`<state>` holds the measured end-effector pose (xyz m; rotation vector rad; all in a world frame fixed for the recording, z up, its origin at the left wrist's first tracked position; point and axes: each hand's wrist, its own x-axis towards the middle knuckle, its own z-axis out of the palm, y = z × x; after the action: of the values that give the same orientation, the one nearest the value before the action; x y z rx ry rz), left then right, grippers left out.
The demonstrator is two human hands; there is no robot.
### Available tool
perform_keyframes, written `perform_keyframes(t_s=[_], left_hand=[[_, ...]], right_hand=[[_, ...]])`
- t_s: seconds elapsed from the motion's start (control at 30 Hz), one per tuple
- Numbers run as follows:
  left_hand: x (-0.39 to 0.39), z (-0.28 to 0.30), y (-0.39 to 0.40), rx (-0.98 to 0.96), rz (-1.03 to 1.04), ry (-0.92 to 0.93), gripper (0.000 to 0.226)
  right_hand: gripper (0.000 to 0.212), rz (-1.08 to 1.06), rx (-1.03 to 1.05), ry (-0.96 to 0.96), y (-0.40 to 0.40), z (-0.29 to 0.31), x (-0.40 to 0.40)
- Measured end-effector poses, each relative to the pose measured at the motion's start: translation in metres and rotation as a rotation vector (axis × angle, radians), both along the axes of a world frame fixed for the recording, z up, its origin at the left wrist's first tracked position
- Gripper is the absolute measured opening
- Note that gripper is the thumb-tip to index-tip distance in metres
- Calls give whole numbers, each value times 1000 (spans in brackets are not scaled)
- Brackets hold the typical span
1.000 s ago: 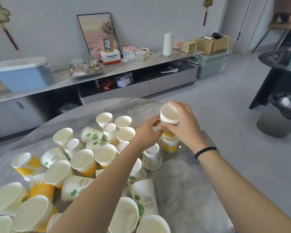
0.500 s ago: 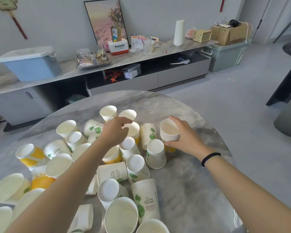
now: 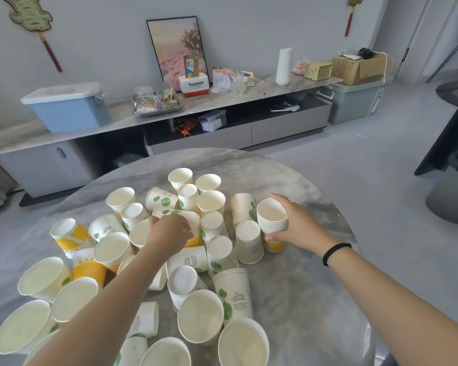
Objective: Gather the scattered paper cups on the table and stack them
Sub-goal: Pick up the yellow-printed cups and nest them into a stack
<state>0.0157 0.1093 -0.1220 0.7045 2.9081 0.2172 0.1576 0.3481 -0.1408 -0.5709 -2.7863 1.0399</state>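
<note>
Paper cups, stacked and loose, on round marble table.

Stack of nested cups (image 3: 272,220) upright near the table's right edge, right hand (image 3: 299,225) curled round its side. Left hand (image 3: 169,231) reaches into the scattered cups (image 3: 212,262), fingers closed on a tilted cup (image 3: 189,219) mid-pile. Table (image 3: 310,299) grey-veined; low sideboard (image 3: 222,101) behind.

Right hand (image 3: 294,225) grips a nested stack of cups (image 3: 273,220) standing on the round marble desk (image 3: 315,299). Left hand (image 3: 169,231) closes over a cup (image 3: 189,220) amid scattered paper cups (image 3: 230,294), some upright, some inverted, some tipped.
</note>
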Motion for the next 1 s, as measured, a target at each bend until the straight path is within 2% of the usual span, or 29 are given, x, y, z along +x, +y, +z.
perform_keyframes(t_s=[0.13, 0.23, 0.3, 0.4, 0.53, 0.7, 0.9, 1.0], left_hand=[[11, 33, 5, 139, -14, 247, 20], [30, 61, 25, 445, -79, 361, 27], [46, 70, 46, 652, -194, 340, 24], [68, 69, 78, 760, -358, 179, 19], [72, 46, 107, 557, -438, 3, 22], [64, 23, 119, 247, -531, -72, 22], [59, 13, 113, 237, -560, -137, 17], [59, 17, 109, 299, -591, -116, 19]], right_hand=[[106, 25, -26, -18, -1, 4, 7], [109, 47, -48, -33, -1, 5, 9], [115, 45, -72, -42, -1, 7, 9], [128, 7, -150, 2, 2, 15, 11], [129, 23, -290, 77, 10, 28, 17], [112, 125, -143, -29, 17, 26, 20], [100, 126, -19, -71, 13, 29, 13], [100, 117, 16, -89, 10, 37, 13]])
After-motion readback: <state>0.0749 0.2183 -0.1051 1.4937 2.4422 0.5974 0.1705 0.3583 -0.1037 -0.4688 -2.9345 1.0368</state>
